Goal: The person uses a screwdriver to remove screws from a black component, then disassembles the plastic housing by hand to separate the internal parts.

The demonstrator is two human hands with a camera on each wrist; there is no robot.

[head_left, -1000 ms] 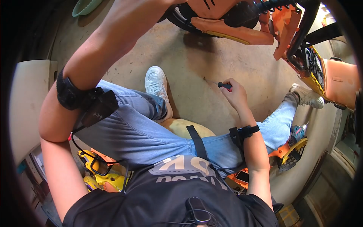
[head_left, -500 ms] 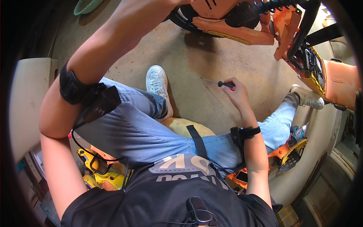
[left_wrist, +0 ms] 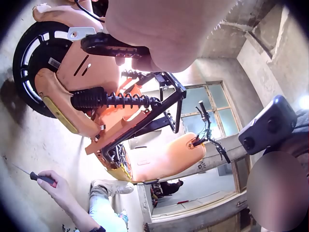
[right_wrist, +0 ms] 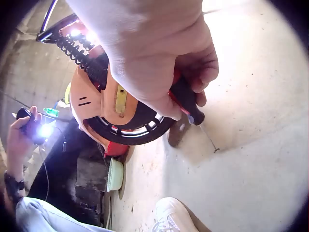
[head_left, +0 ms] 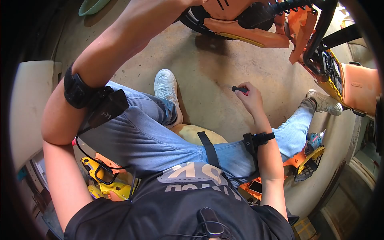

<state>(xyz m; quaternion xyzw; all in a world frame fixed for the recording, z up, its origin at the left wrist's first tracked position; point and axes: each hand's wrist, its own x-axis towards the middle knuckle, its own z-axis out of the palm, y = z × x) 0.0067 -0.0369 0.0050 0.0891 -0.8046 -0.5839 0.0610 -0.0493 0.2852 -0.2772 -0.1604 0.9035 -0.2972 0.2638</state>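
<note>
My right hand (head_left: 251, 99) grips the dark, red-marked handle of a screwdriver (head_left: 240, 89), held over the concrete floor. In the right wrist view the thin shaft of the screwdriver (right_wrist: 187, 100) points downward, with a small dark thing at its tip; whether that thing is attached or on the floor I cannot tell. The raised left hand (right_wrist: 20, 142) holds a dark device (right_wrist: 29, 126) with a bright light. Close up in the left wrist view, the left hand (left_wrist: 159, 31) has its fingers curled by a dark object (left_wrist: 113, 47). The head view cuts that hand off at the top.
An orange scooter (head_left: 248, 34) with exposed shock absorber and wiring stands ahead and to the right. A green basin (head_left: 91, 6) lies at the upper left. Yellow and orange panels (head_left: 116, 191) lie beside the seated person; a teal tool (head_left: 316, 140) is near the right leg.
The screwdriver's shaft, plainly seen pointing left half a second ago, is now barely visible in the head view. My raised left arm has shifted slightly to the right since a second ago.
</note>
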